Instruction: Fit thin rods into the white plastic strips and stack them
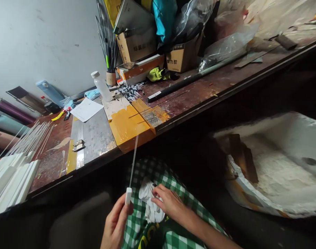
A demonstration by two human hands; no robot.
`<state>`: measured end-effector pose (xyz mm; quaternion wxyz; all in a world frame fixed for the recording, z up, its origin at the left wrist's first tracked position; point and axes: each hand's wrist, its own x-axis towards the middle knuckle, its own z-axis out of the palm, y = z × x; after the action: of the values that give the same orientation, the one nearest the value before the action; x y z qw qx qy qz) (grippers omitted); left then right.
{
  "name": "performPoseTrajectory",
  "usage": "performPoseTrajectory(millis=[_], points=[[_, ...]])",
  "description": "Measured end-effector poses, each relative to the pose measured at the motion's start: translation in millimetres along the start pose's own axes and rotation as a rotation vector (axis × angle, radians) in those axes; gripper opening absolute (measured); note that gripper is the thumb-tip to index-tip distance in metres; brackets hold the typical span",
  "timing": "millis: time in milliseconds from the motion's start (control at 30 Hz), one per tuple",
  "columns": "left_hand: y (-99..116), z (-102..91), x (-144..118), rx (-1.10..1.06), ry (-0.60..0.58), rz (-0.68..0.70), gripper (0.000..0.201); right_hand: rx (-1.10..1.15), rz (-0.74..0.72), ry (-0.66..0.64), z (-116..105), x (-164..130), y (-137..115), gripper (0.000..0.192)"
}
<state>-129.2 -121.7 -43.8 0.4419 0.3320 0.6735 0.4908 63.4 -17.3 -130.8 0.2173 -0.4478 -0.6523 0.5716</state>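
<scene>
My left hand (pixel 118 219) is closed around a white block-like handle (pixel 128 196). A thin pale rod (pixel 134 160) rises from the handle's top toward the table edge. Over my lap, my right hand (pixel 169 204) has its fingers bent onto a crumpled white cloth (pixel 154 209), pinching its upper right part. Both hands are below the table's front edge, a short way apart. Under the cloth lies a green and white checked fabric (pixel 183 240) that covers my legs.
On the table (pixel 54 166), white handles with rods (pixel 17 173) lie at the left. A plastic bottle (pixel 102 86), white paper (pixel 87 110), a pile of small black-and-white pieces (pixel 132 90) and a long dark rod (pixel 178 84) lie farther back. A white basin (pixel 277 166) stands at right.
</scene>
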Motion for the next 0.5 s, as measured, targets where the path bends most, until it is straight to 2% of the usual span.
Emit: performPoseTrajectory(millis=[100,200,333,433,500], points=[[-15.2,2.8,-3.9,0.071,-0.146,-0.052,0.045,0.184,0.005,-0.076,4.2,7.3,-1.8,0.02],[-27.7,5.6,-5.8,0.17,-0.191,-0.072,0.049,0.441,0.048,-0.198,-5.3,8.2,-12.6,0.03],[-26.2,11.9,-3.4,0.246,-0.31,-0.11,0.05,0.703,0.121,-0.325,-15.2,1.4,-26.9,0.037],[-17.9,18.7,-0.9,0.256,-0.414,-0.12,0.05,0.798,0.149,-0.344,-11.1,-4.9,-31.7,0.037],[-17.3,19.4,-0.9,0.258,-0.409,-0.12,0.048,0.839,0.147,-0.291,-7.0,-6.9,-32.2,0.035]])
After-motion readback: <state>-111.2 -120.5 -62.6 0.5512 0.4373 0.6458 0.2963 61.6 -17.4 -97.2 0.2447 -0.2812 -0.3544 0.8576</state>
